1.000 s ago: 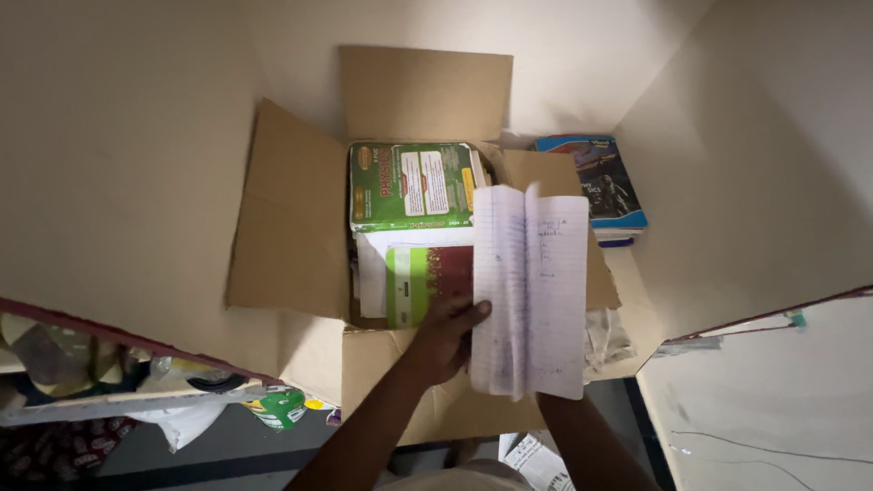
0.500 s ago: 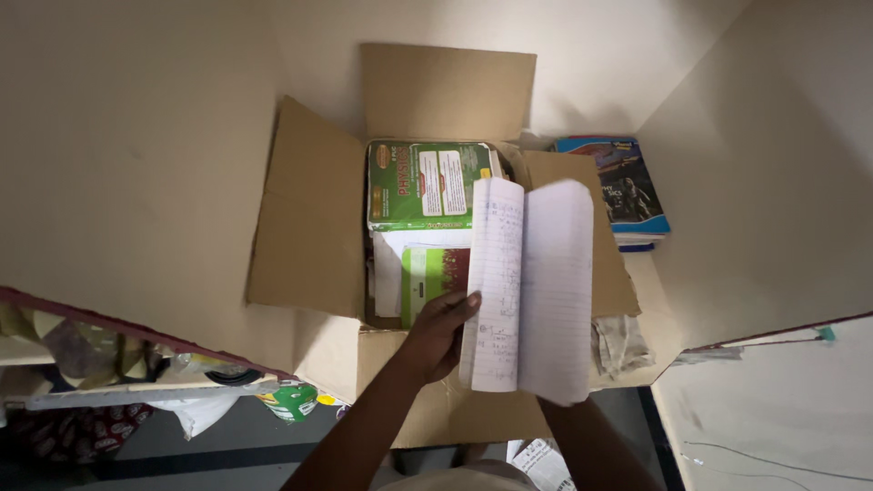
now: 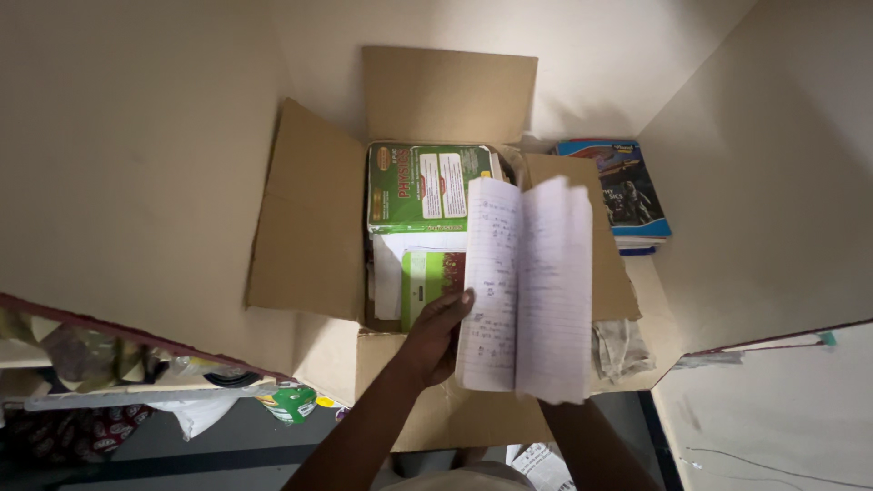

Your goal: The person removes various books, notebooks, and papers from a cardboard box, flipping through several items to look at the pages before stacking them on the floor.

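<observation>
I hold an open ruled notebook (image 3: 527, 286) with handwriting above an open cardboard box (image 3: 309, 218). My left hand (image 3: 435, 335) grips the notebook's left edge, thumb on the page. My right hand is hidden behind the notebook; only its forearm (image 3: 582, 445) shows below. Pages are fanned and blurred at the middle. Inside the box lie a thick green book (image 3: 427, 186), white paper (image 3: 391, 264), and a green and dark red book (image 3: 432, 277).
A stack of blue-covered books (image 3: 627, 191) lies on the shelf right of the box. Crumpled paper (image 3: 620, 345) sits under the box's right flap. White walls close in on three sides. Clutter and a green container (image 3: 289, 402) lie lower left.
The notebook's pages have flipped over from right to left while both hands stay in place. The view shifted slightly left between the first frame and now.
</observation>
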